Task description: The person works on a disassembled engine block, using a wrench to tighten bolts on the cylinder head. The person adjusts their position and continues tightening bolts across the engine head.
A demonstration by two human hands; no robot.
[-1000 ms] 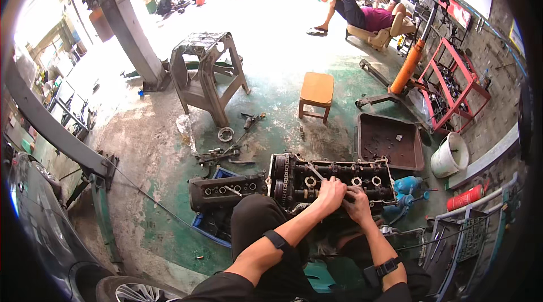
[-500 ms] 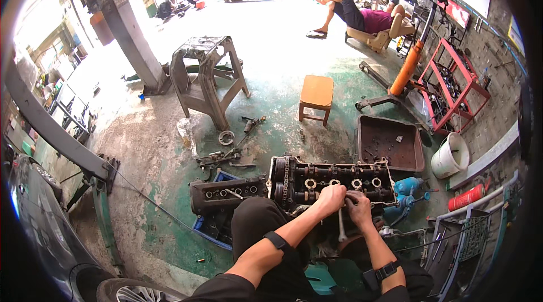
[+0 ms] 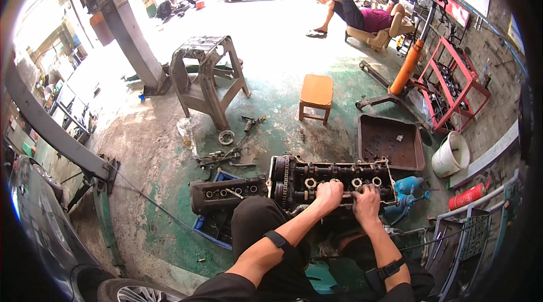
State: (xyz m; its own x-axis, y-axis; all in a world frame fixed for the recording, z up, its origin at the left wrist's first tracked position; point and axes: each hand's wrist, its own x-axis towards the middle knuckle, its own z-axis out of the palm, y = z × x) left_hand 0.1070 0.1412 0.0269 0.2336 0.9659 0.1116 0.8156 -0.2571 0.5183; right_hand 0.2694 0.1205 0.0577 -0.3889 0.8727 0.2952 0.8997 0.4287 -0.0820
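Note:
A dark engine cylinder head (image 3: 305, 174) with a timing chain at its left end lies on the floor in front of me. My left hand (image 3: 330, 193) and my right hand (image 3: 366, 203) rest close together on its near edge, fingers curled. A short pale metal tool (image 3: 349, 194) shows between them, and both hands seem to grip it. A black valve cover (image 3: 223, 194) lies just left of the head, on a blue crate (image 3: 218, 228). My knee (image 3: 257, 220) is raised below the head.
A brown metal tray (image 3: 390, 143), a white bucket (image 3: 451, 155), a blue power tool (image 3: 408, 186) and a red canister (image 3: 468, 196) stand to the right. Loose tools (image 3: 229, 153), a wooden stool (image 3: 317, 91) and a grey stool (image 3: 205, 75) lie beyond. A person (image 3: 362, 16) reclines far back.
The tool's handle, which hung down between my hands half a second ago, now lies level between them. My hands stayed at the head's near edge.

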